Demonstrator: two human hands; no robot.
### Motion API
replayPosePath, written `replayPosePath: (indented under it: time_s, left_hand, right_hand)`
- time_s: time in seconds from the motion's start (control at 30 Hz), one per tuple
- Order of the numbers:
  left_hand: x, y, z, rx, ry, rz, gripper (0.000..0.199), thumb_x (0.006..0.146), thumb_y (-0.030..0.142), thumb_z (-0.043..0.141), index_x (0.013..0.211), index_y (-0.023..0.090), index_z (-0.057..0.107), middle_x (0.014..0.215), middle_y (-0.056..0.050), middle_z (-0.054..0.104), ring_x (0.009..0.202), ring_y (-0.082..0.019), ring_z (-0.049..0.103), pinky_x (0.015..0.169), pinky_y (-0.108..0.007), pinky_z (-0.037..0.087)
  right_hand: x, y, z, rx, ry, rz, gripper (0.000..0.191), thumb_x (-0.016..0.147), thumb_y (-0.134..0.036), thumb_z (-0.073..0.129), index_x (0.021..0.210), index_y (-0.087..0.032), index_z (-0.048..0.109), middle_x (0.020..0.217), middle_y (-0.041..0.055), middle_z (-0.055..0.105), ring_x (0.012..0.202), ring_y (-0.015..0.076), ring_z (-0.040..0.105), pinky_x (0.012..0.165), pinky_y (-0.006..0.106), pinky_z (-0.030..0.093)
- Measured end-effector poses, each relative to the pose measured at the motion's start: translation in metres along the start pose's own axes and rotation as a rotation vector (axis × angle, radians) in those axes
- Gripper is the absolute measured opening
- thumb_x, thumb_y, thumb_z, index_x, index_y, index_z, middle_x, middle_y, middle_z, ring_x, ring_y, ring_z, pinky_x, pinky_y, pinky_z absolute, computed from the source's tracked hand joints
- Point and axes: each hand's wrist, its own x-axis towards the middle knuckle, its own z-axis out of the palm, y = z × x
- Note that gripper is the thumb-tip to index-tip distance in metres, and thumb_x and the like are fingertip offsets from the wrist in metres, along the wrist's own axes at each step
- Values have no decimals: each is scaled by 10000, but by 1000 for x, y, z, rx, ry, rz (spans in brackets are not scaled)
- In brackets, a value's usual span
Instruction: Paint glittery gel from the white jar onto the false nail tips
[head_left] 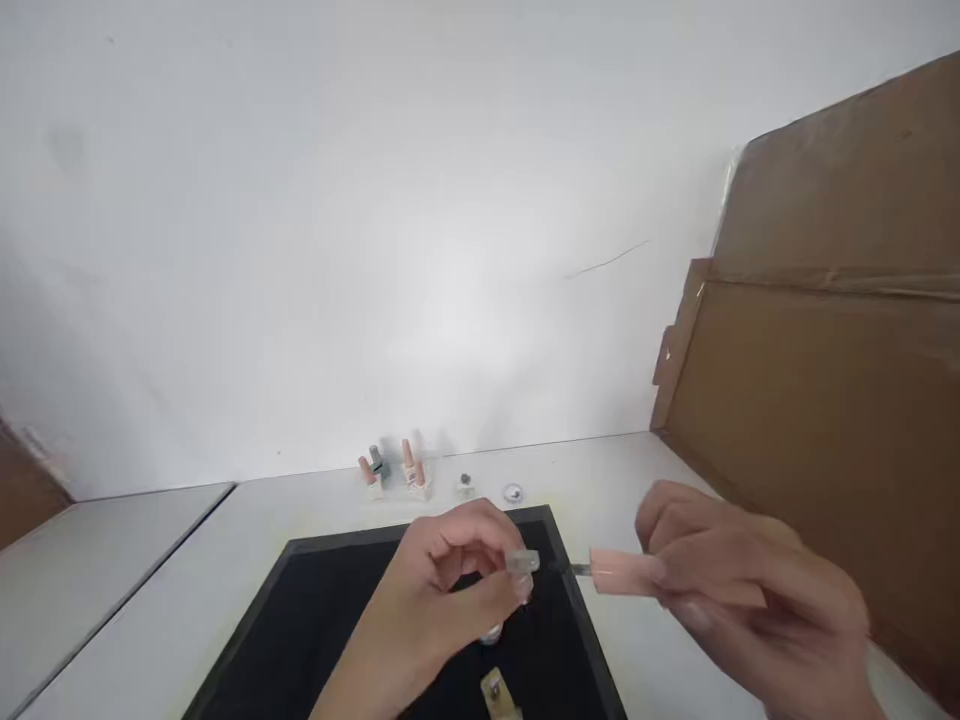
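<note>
My left hand (442,590) pinches a small clear, whitish piece (523,562) between thumb and fingertips, above the black mat. What kind of piece it is cannot be made out. My right hand (750,590) grips a nail polish brush by its pink cap (622,572). Its thin brush end points left toward the clear piece, a short gap apart. Below my left thumb a small round silvery thing (491,634) partly shows on the mat. Nearer to me lies a yellowish strip (498,692) with a small shiny bit on it, cut off by the frame's lower edge.
The black mat (337,590) lies on a white table (187,560). Several nail polish bottles (412,475) stand along the back, by the white wall. A small jar (465,487) and a round shiny gem (513,493) are right of them. Cardboard (817,400) rises on the right.
</note>
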Motion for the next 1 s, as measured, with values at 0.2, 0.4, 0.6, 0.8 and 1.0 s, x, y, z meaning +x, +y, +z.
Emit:
replayPosePath:
  time_s: [0.2, 0.4, 0.6, 0.8, 1.0]
  left_hand:
    - [0, 1, 3, -6, -10, -31, 123, 754, 237, 691, 656, 176, 649, 704, 19, 535, 590, -75, 478, 530, -182, 390]
    - [0, -1, 2, 19, -11, 17, 125, 757, 251, 690, 667, 176, 645, 705, 22, 545, 630, -78, 469, 585, -177, 393]
    - [-2, -1, 3, 30, -30, 24, 135, 767, 251, 684, 670, 173, 630, 706, 26, 537, 634, -78, 460, 593, -182, 380]
    - [1, -1, 1, 27, -51, 40, 119, 760, 244, 690, 679, 179, 633, 708, 27, 542, 639, -78, 466, 593, -183, 367]
    - [2, 0, 1, 55, -53, 46, 115, 750, 239, 694, 675, 177, 633, 717, 19, 557, 647, -86, 472, 607, -192, 381]
  right_hand:
    - [4, -8, 5, 34, 49, 12, 135, 888, -179, 520, 961, -222, 625, 565, -24, 440, 505, 123, 416, 468, 268, 335]
    - [5, -6, 4, 12, -7, 41, 146, 840, -111, 547, 925, -209, 613, 585, -28, 417, 526, 116, 413, 471, 260, 330]
    - [7, -7, 0, 5, 11, 15, 225, 793, -32, 536, 930, -198, 604, 570, -32, 431, 517, 111, 391, 476, 267, 333]
    - [6, -11, 6, 20, 1, 47, 167, 827, -92, 545, 918, -211, 618, 580, -32, 408, 522, 110, 405, 467, 257, 313]
    - [7, -11, 5, 35, -41, 41, 157, 852, -128, 546, 956, -224, 614, 592, -26, 439, 528, 113, 421, 466, 252, 331]
